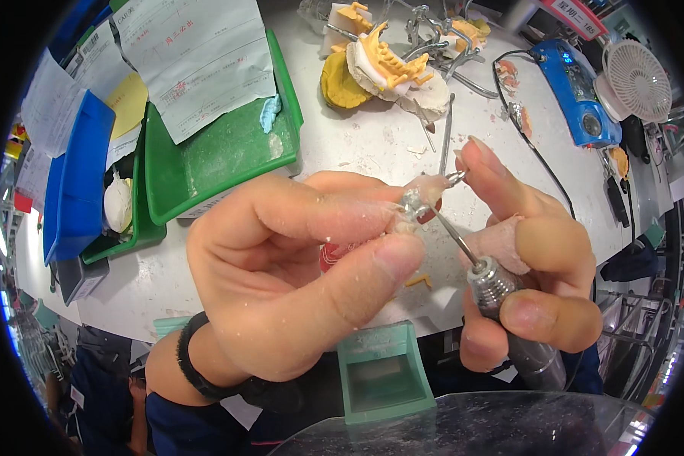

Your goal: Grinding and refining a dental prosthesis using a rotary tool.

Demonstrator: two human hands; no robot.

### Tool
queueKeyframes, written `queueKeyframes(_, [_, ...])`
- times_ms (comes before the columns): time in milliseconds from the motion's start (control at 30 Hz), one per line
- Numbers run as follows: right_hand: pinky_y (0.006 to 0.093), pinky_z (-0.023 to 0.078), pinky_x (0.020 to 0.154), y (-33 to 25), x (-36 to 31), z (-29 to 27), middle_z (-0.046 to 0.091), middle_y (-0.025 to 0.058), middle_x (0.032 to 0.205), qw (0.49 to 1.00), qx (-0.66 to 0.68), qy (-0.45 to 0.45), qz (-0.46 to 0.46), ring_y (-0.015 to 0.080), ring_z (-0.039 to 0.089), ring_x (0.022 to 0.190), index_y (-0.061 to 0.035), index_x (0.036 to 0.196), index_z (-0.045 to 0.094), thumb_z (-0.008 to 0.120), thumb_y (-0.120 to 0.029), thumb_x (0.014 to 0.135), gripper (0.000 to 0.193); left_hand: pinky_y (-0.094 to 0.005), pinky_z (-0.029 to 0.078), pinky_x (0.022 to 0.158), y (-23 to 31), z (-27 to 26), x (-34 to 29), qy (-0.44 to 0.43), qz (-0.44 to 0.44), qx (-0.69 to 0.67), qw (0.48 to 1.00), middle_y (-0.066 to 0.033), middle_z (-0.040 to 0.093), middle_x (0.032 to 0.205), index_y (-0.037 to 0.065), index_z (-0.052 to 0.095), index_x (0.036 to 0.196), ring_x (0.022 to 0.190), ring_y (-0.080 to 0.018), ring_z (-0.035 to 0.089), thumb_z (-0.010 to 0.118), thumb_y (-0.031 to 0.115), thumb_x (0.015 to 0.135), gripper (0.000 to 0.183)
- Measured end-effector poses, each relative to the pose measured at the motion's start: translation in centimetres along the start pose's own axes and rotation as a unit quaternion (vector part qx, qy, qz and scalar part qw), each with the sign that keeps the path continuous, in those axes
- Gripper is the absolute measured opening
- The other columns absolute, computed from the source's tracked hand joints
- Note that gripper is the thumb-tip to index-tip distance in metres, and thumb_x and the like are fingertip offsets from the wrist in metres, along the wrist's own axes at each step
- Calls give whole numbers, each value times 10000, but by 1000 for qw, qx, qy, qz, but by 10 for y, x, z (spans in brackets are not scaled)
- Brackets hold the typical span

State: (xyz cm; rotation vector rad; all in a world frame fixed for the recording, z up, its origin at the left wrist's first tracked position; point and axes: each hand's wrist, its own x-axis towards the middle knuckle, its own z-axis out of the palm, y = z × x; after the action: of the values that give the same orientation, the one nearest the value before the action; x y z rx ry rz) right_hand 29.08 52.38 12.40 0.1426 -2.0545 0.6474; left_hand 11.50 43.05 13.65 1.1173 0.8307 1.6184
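My left hand (296,266) pinches a small dental piece (414,204) of shiny metal and pinkish material between thumb and fingers. In my right hand (543,266) is a grinding handpiece (536,361), held by its dark metal body below a ribbed silver collar. Its thin bur (452,232) slants up to the dental piece; whether the tip touches it I cannot tell. My right index finger reaches up beside the piece's far end, and a tan wrap (505,243) covers part of one right finger. White dust speckles the left hand.
A green tray (205,178) with papers and a blue tray (76,178) stand left. Dental casts (394,64) and metal articulators lie at the back. A blue control unit (574,91) and white fan (637,80) are right. A teal bin (386,380) juts from the near edge.
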Motion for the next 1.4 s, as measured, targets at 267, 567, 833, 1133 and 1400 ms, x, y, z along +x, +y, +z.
queueKeyframes(267, [573, 398, 911, 5, -1, 4, 496, 220, 937, 1000, 10, 13, -5, 534, 489, 1032, -142, 1081, 406, 570, -343, 860, 340, -391, 420, 907, 2, 0, 0, 14, 1, 28, 1000, -218, 595, 1025, 38, 517, 883, 1011, -267, 570, 550, -65, 766, 160])
queueKeyframes(567, [549, 456, 859, 3, 0, 4, 490, 190, 888, 998, 25, 61, -14, 495, 544, 969, -129, 1051, 424, 554, -321, 866, 297, -412, 413, 920, -4, -2, 2, -8, 47, 52, 998, -209, 597, 1037, 40, 517, 879, 1022, -271, 560, 569, -49, 767, 152])
queueKeyframes(833, [516, 467, 867, -5, 2, 2, 465, 167, 893, 994, 75, 64, 50, 498, 529, 992, -129, 1079, 419, 609, -218, 833, 324, -443, 427, 923, -5, -5, 3, -20, -20, -50, 998, -201, 602, 1033, 25, 500, 937, 988, -268, 583, 553, -52, 772, 190])
queueKeyframes(1133, [505, 493, 827, -1, 3, 9, 452, 185, 945, 997, 52, 51, 32, 547, 480, 1028, -115, 1069, 417, 639, -191, 823, 340, -371, 468, 884, -7, -1, 2, -46, -67, 0, 997, -219, 616, 1030, -11, 500, 1163, 991, -260, 599, 634, -83, 729, 460])
queueKeyframes(1400, [512, 521, 762, -1, 2, 8, 453, 212, 931, 998, 42, 34, 20, 574, 461, 1024, -91, 1030, 422, 608, -220, 846, 291, -390, 464, 890, -17, -4, 2, -45, 33, 62, 997, -221, 585, 1091, -2, 505, 1152, 1011, -273, 586, 618, -77, 751, 424])
